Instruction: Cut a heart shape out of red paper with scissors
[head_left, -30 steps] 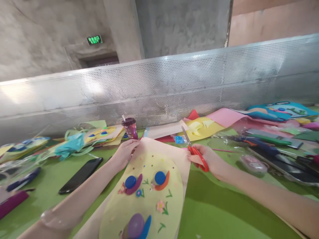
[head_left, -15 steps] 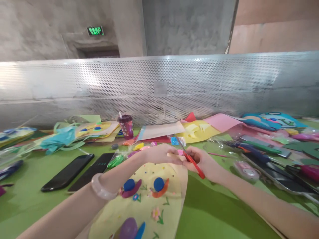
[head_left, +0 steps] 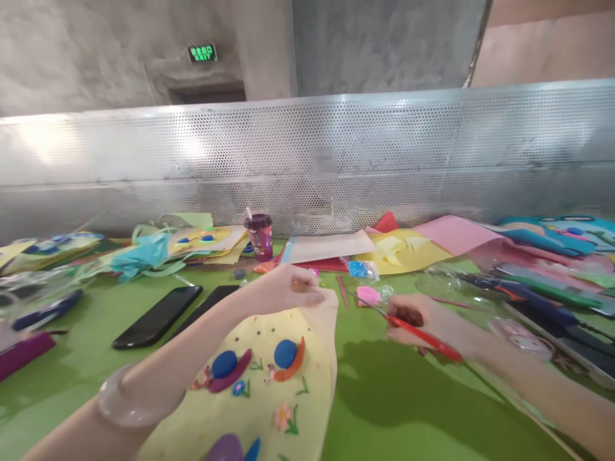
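Note:
My left hand [head_left: 291, 288] pinches the top edge of a pale yellow paper sheet [head_left: 314, 365], its forearm lying across the sheet's left side. Clay snails decorate the paper: one has a blue shell [head_left: 285, 353] over an orange body, another a blue shell [head_left: 224, 364] over a purple one. A pink clay flower [head_left: 282, 418] sits lower down. To the right, apart from the paper, my right hand [head_left: 432, 323] is closed around red-handled scissors [head_left: 427, 339], whose blades point left toward a pink clay lump [head_left: 369, 295].
Two dark phones [head_left: 158, 317] lie left, partly behind my left arm. A lidded purple cup [head_left: 260, 235] stands at the back among coloured paper sheets [head_left: 408, 251]. At right are a pink case [head_left: 521, 338] and pens. A perforated metal panel [head_left: 230, 166] rises behind the table.
My right hand has moved right and down with the scissors, away from the paper's top corner. My left hand still grips the sheet, which has shifted slightly left in view.

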{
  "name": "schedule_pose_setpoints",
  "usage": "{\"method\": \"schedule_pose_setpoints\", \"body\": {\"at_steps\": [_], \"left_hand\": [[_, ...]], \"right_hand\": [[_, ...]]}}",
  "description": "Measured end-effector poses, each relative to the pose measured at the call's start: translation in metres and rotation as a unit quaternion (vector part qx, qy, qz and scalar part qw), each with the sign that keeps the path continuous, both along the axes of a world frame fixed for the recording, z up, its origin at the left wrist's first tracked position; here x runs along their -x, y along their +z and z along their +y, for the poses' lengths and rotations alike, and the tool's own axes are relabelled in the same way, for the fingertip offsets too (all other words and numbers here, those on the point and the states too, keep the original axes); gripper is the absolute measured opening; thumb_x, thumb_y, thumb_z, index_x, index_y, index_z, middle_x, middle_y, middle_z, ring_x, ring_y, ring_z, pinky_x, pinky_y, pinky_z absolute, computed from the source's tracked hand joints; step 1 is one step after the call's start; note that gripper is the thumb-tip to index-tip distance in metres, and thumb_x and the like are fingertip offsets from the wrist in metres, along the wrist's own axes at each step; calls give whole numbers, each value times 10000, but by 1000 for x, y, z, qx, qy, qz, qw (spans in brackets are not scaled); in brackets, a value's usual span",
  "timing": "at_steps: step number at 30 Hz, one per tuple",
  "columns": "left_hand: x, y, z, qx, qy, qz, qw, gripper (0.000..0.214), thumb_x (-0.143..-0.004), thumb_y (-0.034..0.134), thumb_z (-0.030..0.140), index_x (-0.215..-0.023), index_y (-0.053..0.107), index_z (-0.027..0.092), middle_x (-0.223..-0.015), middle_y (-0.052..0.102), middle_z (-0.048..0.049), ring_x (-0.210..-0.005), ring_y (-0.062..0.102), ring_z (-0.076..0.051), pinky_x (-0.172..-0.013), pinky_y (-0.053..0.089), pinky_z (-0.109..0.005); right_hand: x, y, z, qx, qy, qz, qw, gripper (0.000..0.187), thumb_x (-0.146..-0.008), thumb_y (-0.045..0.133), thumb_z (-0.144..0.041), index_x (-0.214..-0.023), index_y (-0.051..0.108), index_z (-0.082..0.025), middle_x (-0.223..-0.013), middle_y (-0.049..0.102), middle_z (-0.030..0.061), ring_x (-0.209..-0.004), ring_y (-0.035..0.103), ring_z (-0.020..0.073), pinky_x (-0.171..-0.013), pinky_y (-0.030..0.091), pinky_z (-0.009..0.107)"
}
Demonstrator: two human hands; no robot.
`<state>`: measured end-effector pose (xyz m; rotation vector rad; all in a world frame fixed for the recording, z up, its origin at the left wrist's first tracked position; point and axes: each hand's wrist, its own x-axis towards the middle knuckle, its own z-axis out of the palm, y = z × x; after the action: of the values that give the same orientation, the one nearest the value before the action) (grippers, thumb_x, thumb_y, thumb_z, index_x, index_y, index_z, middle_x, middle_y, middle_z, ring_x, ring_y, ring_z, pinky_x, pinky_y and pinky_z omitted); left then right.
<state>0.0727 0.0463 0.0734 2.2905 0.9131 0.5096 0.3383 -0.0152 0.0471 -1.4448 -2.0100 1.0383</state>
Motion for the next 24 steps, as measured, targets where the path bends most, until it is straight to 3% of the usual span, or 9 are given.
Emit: {"method": "schedule_pose_setpoints", "body": {"at_steps": [5,11,17,24], "left_hand": [[6,-2,-3,-40,53,7,998,299,-720,627,464,-691,569,172,-709,521,18,-701,483,-133,-635,368,-227],[2,-5,-7,-54,50,15,997,303,-703,645,444,-635,521,176,-628,508,43,-632,476,-116,-605,365,-223],[4,-4,-6,-49,44,19,998,245,-709,647,432,-720,610,190,-746,637,15,-714,559,-150,-636,393,-237],[5,-6,-6,-62,49,30,996,285,-705,646,481,-728,630,198,-713,621,19,-705,561,-158,-647,400,-253]], "right_hand": [[5,1,-1,35,21,-48,998,278,-680,659,-350,-646,429,-198,-525,405,-67,-452,400,80,-416,344,211],[4,-3,1,34,22,-60,997,271,-676,659,-330,-642,428,-193,-518,396,-70,-471,390,78,-415,348,197],[4,-7,3,19,20,-87,996,260,-674,653,-335,-629,441,-190,-515,401,-68,-473,389,80,-412,340,194],[6,-9,4,27,16,-91,995,235,-667,661,-306,-637,461,-186,-535,431,-56,-485,391,83,-418,360,200]]}}
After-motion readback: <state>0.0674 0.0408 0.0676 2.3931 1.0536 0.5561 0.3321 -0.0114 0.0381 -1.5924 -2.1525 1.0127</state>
